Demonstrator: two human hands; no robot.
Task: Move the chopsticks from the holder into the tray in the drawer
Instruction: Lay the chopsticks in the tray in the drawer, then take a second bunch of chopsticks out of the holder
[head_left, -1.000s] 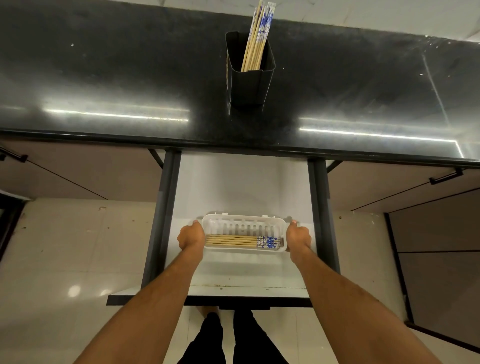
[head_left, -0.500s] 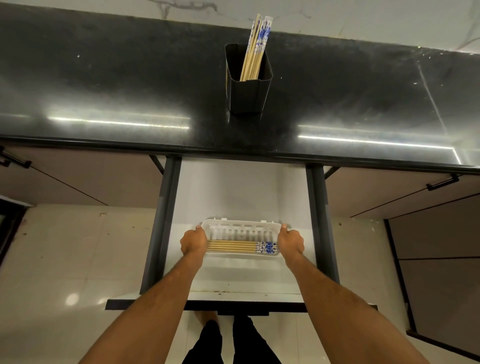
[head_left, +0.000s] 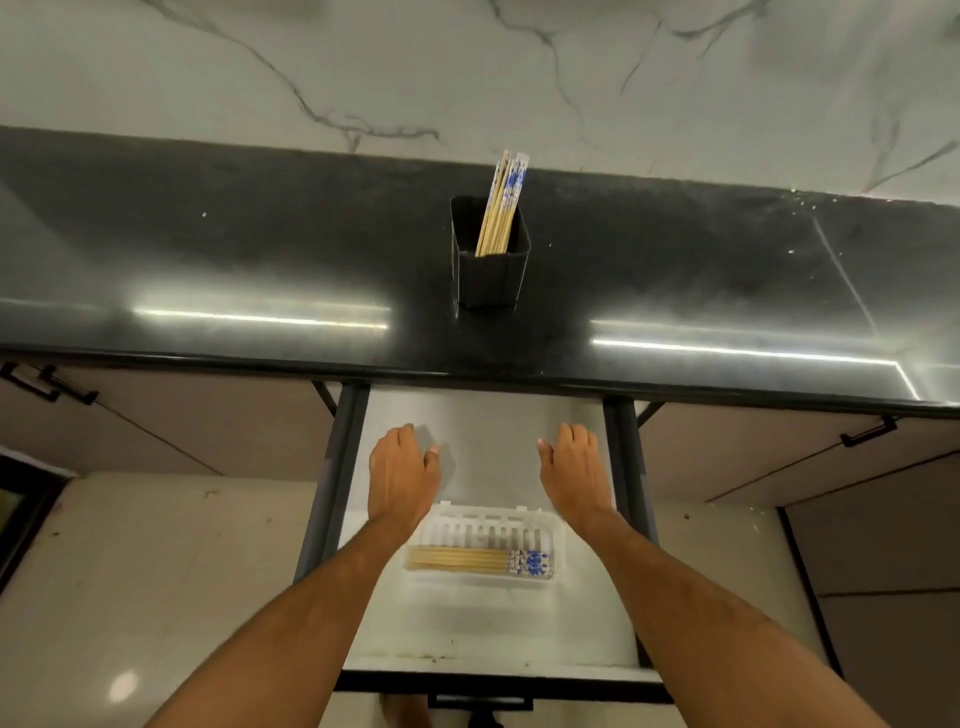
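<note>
A black holder (head_left: 491, 275) stands on the dark countertop with several wooden chopsticks (head_left: 501, 208) with blue-patterned ends sticking out of it. Below, the drawer (head_left: 483, 639) is pulled out. In it lies a white slotted tray (head_left: 488, 535) with several chopsticks (head_left: 480, 561) lying side by side along its near edge. My left hand (head_left: 400, 475) and my right hand (head_left: 574, 475) hover over the drawer beyond the tray, backs up, fingers relaxed, holding nothing.
The glossy black countertop (head_left: 208, 270) runs across the view with a marble wall (head_left: 467, 67) behind it. Closed cabinet fronts with black handles (head_left: 49, 384) flank the drawer. Pale floor tiles (head_left: 156, 571) lie below.
Both hands have let go of the tray's ends and moved forward past it, toward the counter. The tray now lies in the drawer on its own. My view has tilted up.
</note>
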